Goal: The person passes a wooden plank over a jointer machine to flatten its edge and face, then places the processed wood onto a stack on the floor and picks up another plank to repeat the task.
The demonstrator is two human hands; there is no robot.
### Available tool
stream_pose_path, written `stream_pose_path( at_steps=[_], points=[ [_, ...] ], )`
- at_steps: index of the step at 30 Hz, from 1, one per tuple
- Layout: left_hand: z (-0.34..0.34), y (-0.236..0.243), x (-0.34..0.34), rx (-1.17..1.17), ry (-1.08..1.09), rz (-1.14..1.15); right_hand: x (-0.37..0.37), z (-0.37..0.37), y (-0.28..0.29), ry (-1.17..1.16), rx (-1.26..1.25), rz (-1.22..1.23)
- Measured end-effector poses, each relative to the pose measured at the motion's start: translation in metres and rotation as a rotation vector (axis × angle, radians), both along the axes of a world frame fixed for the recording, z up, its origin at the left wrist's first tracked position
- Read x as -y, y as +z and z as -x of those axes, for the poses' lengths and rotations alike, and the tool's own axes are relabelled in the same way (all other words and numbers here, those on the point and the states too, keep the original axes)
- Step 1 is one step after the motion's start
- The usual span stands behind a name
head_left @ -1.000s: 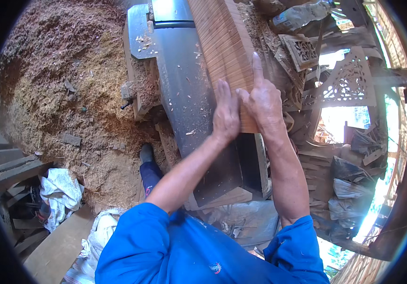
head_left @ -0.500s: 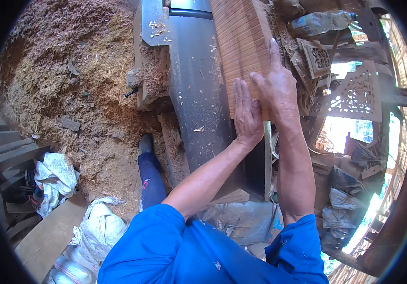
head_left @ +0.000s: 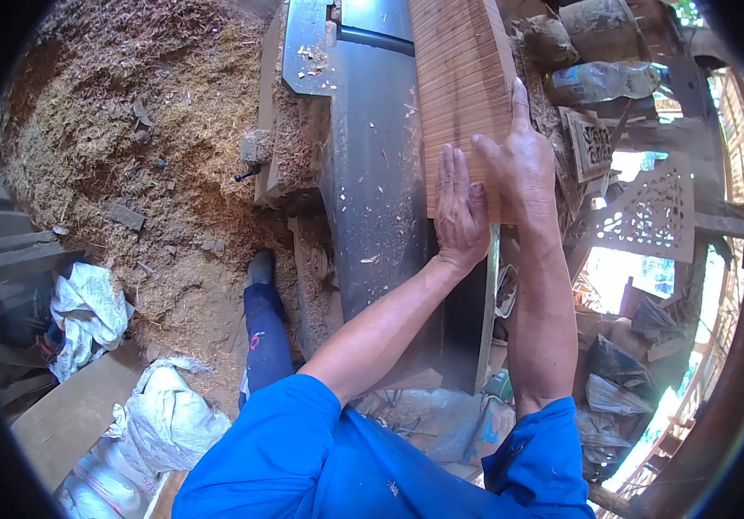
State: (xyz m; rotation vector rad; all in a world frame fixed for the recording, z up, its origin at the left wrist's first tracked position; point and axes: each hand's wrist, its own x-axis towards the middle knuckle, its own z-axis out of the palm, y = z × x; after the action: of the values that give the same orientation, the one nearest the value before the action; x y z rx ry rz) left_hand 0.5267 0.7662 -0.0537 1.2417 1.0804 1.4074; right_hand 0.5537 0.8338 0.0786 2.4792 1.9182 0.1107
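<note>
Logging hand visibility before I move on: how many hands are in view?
2. The left hand lies on the striped face of the wooden board, near its lower end; the right hand is at the board's right edge, index finger extended along it.

White sack (head_left: 114,484) bears printed figures; bottle label (head_left: 569,79) seems unreadable.
</note>
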Motion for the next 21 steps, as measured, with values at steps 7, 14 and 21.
stream_pose_path(
  at_steps=[7, 14, 21],
  points=[
    [-0.003, 0.002, -0.018, -0.053, 0.064, 0.011, -0.018, 0.002, 0.001, 0.005, 0.039, -0.008],
    [-0.009, 0.0, -0.038, 0.007, 0.085, 0.015, -0.037, -0.003, -0.001, 0.054, 0.04, -0.042],
    [-0.014, -0.001, -0.06, 0.013, 0.119, 0.023, -0.061, -0.011, -0.004, 0.062, 0.029, -0.035]
  ],
)
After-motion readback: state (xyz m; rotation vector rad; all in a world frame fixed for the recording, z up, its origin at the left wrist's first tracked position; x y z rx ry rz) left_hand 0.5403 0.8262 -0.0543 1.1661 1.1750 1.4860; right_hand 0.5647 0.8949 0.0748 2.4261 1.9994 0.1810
